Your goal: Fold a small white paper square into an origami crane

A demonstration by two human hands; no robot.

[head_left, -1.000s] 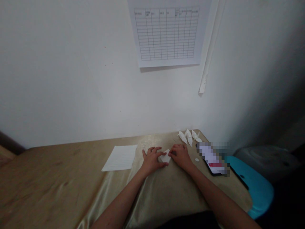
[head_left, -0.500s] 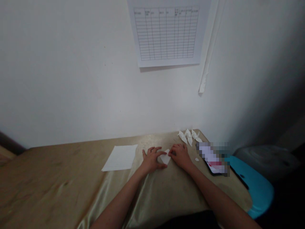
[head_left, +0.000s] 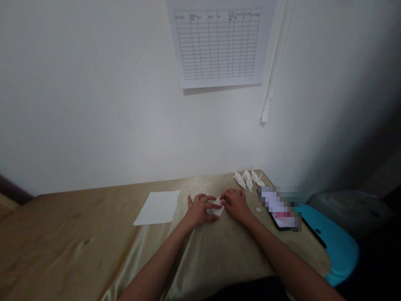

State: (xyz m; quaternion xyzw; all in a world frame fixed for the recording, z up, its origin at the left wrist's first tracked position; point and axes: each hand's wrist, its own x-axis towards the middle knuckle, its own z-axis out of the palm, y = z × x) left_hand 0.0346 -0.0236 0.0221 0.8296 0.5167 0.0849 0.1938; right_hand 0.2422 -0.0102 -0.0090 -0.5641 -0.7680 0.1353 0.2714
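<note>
A small folded piece of white paper (head_left: 217, 206) lies on the tan cloth-covered table (head_left: 94, 234) between my two hands. My left hand (head_left: 199, 210) rests on its left side, fingers curled over the paper's edge and pressing it down. From the right, my right hand (head_left: 235, 203) meets it, fingertips pinched on the paper's top corner. Both hands touch the same piece. Part of the paper is hidden under my fingers.
A lined white sheet (head_left: 158, 207) lies left of my hands. Several small folded paper shapes (head_left: 248, 179) sit at the table's back right corner. A phone (head_left: 280, 209) and a tiny white scrap (head_left: 258, 209) lie to the right, beside a blue stool (head_left: 335, 246). A printed grid sheet (head_left: 218, 44) hangs on the wall.
My left fingers have slid further over the folded paper, covering more of it. My right hand has stayed on its top corner. The paper looks slightly smaller and more folded.
</note>
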